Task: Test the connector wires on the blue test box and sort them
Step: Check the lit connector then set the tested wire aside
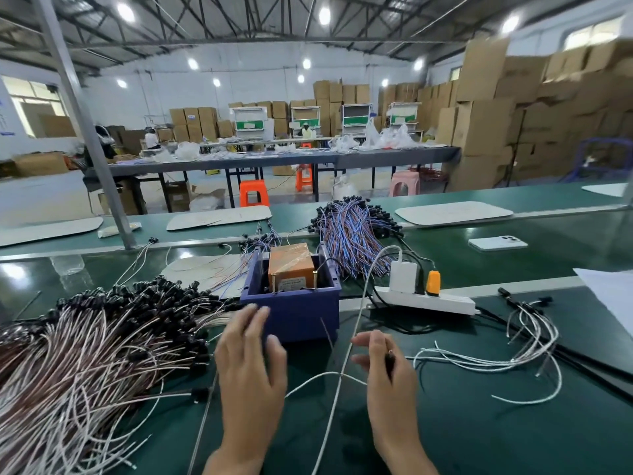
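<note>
The blue test box stands at the middle of the green bench, with an orange block and two brass pins inside. My left hand hovers just in front of the box's left corner, fingers spread and holding nothing. To the right of the box, my right hand curls its fingers round a white connector wire with a dark plug at the palm. A big pile of brown-white wires with black connectors lies to the left. Several white wires lie loose on the right.
A white power strip with a white charger and an orange plug lies right of the box. Its white cable runs toward me between my hands. A bundle of blue-red wires lies behind the box. A phone rests far right.
</note>
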